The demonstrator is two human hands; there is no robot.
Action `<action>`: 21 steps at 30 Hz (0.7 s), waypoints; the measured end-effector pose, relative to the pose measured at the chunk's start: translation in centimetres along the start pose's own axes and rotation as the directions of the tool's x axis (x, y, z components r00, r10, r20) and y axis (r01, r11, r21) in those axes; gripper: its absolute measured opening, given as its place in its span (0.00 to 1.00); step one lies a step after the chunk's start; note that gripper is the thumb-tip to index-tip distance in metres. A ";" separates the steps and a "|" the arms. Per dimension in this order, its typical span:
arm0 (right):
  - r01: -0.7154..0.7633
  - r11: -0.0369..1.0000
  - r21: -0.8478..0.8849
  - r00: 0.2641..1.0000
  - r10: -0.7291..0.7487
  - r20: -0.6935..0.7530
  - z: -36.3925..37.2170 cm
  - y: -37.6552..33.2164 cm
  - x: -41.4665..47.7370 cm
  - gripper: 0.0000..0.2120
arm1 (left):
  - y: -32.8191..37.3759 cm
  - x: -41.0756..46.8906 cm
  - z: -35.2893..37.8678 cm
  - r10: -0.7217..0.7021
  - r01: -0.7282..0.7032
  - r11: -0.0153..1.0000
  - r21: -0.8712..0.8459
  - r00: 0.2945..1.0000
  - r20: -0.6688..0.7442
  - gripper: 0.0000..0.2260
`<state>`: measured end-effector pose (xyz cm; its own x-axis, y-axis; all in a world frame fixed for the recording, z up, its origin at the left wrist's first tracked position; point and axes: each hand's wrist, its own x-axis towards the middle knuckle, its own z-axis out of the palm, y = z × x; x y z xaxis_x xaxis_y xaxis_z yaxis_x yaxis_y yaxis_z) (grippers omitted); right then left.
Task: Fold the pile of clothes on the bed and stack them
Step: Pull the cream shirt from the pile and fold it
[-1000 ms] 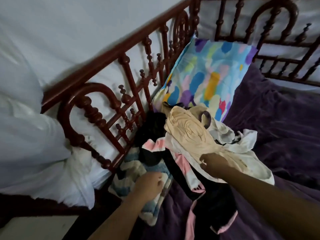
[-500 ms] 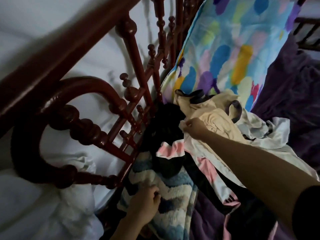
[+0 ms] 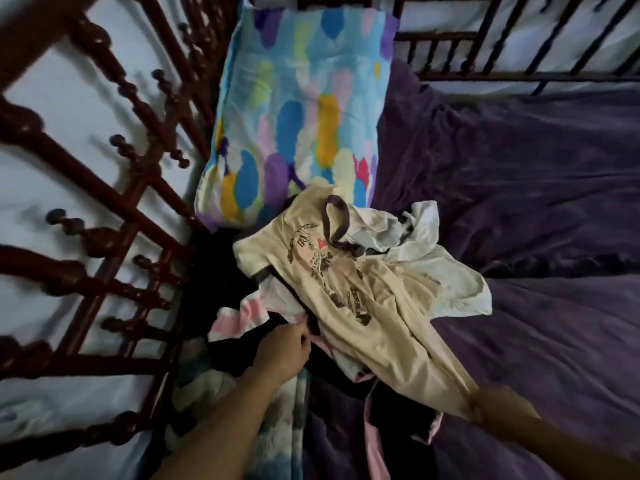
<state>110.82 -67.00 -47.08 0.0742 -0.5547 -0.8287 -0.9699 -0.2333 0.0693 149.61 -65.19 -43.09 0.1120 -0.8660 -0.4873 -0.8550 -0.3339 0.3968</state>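
Right hand (image 3: pixel 498 403) low at the right edge, blurred, fingers closed round the hem of the cream T-shirt (image 3: pixel 363 299) — the cloth runs taut from that grip up to the dark-trimmed collar. The shirt lies print-side up, a dark graphic with a spot of red across the chest, and it sits on top of the pile of clothes (image 3: pixel 311 306) near the head of the bed, right below the pillow.

Left hand (image 3: pixel 284 351) is in the heap just beside the shirt, fingers curled, thumb and fingertips pinching the edge of a pink-and-white garment (image 3: pixel 239 317) where it meets the cream cloth. Under and around that hand, a black garment (image 3: pixel 214 271) fills the gap toward the rail. A crumpled white garment (image 3: pixel 450 278) pokes out from beneath the T-shirt on the far right of the pile. Below the left forearm lies a fuzzy blue-and-white striped blanket (image 3: pixel 277 427), running off the bottom of the view.

The pillow (image 3: pixel 298 109), splashed with blue, yellow, purple and green, leans in the corner, its lower edge touching the T-shirt's collar end. A purple bedsheet (image 3: pixel 536 202) — rumpled — covers the mattress to the right. The turned, dark-red wooden bed rail (image 3: pixel 104 188) lines the left side.
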 end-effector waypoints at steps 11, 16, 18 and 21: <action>0.557 0.825 0.092 0.682 -0.392 -0.618 -5.4 -10.0 5.0 0.14 | -1.5 11.1 -3.2 0.016 0.130 0.810 0.572 0.970 -0.243 0.26; 0.714 0.682 0.157 0.619 -0.512 -0.596 -5.2 -21.1 8.4 0.27 | -2.6 12.0 -3.0 0.061 0.014 0.981 0.194 0.925 -0.375 0.12; 0.519 0.834 0.189 0.780 -0.372 -0.503 -4.6 -21.5 9.9 0.32 | -2.1 10.0 -3.2 0.078 -0.045 0.994 0.104 0.938 -0.339 0.11; 0.355 0.890 0.285 0.879 -0.214 -0.426 -4.4 -18.5 11.0 0.18 | -1.6 6.4 -4.0 0.141 -0.140 0.990 0.019 0.971 -0.192 0.07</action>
<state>130.59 -72.34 -55.02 0.3720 -0.7776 -0.5069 -0.9031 -0.1769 -0.3913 153.75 -71.70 -43.75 0.0852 -0.9596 -0.2683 -0.8718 -0.2022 0.4462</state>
